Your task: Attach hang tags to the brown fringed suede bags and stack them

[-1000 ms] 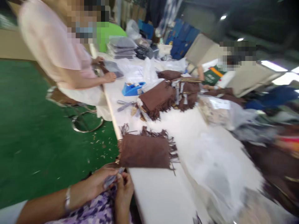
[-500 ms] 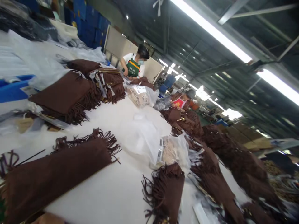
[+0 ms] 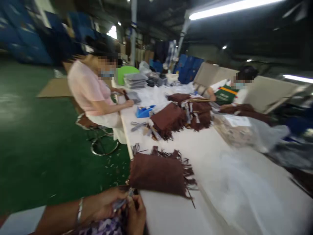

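Observation:
My left hand (image 3: 110, 200), with a bracelet at the wrist, is closed on a small grey item (image 3: 118, 205) at the bottom of the view. Close beside it, my right hand (image 3: 137, 212) is also closed, its fingertips meeting near the item; what they pinch is too blurred to tell. Just beyond both hands, a brown fringed pouch (image 3: 156, 173) lies flat at the edge of the white table (image 3: 168, 213). Purple patterned cloth (image 3: 107, 227) shows below my hands.
Further along are stacked brown fringed pieces (image 3: 168, 119), a blue container (image 3: 144, 112) and a clear plastic bag of beige items (image 3: 238, 132). A masked person in pink (image 3: 90, 89) sits at the left edge; another in a green apron (image 3: 225, 94) works across the table.
The view has swung left and levelled, bringing in the floor and the person in pink. Both my hands now show; only part of one hand was visible earlier at the bottom edge.

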`<state>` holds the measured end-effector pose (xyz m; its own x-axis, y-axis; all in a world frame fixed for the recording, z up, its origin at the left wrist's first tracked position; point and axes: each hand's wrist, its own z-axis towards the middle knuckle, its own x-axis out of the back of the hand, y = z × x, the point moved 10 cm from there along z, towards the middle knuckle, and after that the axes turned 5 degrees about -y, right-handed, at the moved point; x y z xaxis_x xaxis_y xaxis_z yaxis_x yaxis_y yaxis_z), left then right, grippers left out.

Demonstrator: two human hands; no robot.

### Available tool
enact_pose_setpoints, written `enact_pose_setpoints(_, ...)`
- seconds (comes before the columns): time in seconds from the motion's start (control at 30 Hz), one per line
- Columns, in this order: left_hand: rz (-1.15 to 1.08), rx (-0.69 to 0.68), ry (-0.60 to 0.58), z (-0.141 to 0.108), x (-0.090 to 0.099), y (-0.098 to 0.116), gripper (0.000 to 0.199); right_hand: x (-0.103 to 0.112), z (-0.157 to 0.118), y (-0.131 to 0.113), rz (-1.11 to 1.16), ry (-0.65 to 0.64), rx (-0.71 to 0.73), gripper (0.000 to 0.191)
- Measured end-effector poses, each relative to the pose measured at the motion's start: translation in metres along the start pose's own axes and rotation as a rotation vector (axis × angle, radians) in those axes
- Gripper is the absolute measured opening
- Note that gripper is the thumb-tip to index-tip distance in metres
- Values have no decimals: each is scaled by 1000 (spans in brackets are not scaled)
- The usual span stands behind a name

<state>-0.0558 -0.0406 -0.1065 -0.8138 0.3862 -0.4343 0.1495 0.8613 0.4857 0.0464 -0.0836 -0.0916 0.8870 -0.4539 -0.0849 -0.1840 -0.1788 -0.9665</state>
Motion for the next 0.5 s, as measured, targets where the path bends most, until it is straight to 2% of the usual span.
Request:
enact_pose_setpoints(0.1, 22, -20, 55, 0, 6, 4, 35, 0, 6, -1, 11, -58, 4, 37)
enact_pose_setpoints(0.23, 249, -204, 145, 3, 5, 21, 37, 0, 1, -7, -50, -19, 38, 38)
enact_pose_setpoints(0.4, 457, -306, 150, 11, 6, 29, 41, 0, -1, -18, -259, 60, 148, 35)
enact_pose_setpoints(0.5, 602, -330, 168, 12, 7, 34, 40, -2, 3, -20, -411, 10, 208, 35)
